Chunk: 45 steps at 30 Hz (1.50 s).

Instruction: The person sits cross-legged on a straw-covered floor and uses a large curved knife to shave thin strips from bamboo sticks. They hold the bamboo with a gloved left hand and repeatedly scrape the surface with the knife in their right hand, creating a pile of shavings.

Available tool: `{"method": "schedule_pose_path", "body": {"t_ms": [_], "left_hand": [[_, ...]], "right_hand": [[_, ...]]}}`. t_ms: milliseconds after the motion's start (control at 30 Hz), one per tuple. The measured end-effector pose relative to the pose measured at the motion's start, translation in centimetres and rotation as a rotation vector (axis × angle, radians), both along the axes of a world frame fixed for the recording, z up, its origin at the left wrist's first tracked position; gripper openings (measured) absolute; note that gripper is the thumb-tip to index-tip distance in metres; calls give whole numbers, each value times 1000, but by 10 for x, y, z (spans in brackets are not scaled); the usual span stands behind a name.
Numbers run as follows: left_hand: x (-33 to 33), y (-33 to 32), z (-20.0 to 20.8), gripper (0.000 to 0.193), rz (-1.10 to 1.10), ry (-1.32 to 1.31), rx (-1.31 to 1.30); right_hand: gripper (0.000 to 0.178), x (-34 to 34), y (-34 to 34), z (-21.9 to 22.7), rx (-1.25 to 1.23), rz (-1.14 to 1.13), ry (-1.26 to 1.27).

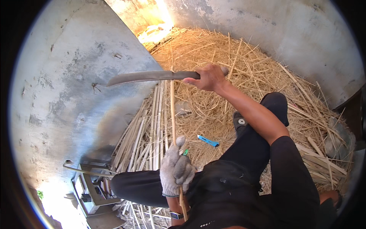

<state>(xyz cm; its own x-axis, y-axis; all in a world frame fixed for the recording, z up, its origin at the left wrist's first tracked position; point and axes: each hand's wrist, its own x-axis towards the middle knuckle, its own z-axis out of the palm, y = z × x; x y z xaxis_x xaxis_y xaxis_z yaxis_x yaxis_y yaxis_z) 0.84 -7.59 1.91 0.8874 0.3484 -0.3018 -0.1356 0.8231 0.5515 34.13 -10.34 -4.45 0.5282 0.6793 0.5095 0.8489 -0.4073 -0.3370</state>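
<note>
My left hand [176, 170], in a pale knitted glove, is closed around a long thin bamboo strip [172, 114]. The strip runs from beside my body, through the glove and up past the blade. My bare right hand [209, 77] grips the handle of a machete [141, 77], held level with its long, slightly curved blade pointing left. Near the handle the blade crosses the strip and seems to touch it, with a small curl of fibre at that spot. On the shavings to the right of my glove lies a blue utility knife [208, 141].
Curly shavings [217, 49] cover the floor ahead. Split strips [148, 131] lie stacked on the left, others [324, 162] on the right. A grey wall panel [80, 72] stands close on the left, a wooden stand [91, 194] below it. My bent legs frame the work space.
</note>
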Motion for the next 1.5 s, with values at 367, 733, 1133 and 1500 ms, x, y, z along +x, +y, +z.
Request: {"method": "schedule_pose_path", "body": {"t_ms": [367, 733, 1133, 1500], "left_hand": [[-9, 28, -19, 32, 88, -105, -90], [-29, -2, 10, 29, 47, 509, 589], [-10, 11, 5, 29, 198, 396, 323], [-33, -10, 2, 29, 65, -10, -25]], "right_hand": [[69, -49, -1, -11, -38, 520, 344], [76, 8, 2, -12, -187, -140, 559], [68, -45, -28, 24, 102, 305, 325], [82, -48, -19, -7, -108, 263, 294]]}}
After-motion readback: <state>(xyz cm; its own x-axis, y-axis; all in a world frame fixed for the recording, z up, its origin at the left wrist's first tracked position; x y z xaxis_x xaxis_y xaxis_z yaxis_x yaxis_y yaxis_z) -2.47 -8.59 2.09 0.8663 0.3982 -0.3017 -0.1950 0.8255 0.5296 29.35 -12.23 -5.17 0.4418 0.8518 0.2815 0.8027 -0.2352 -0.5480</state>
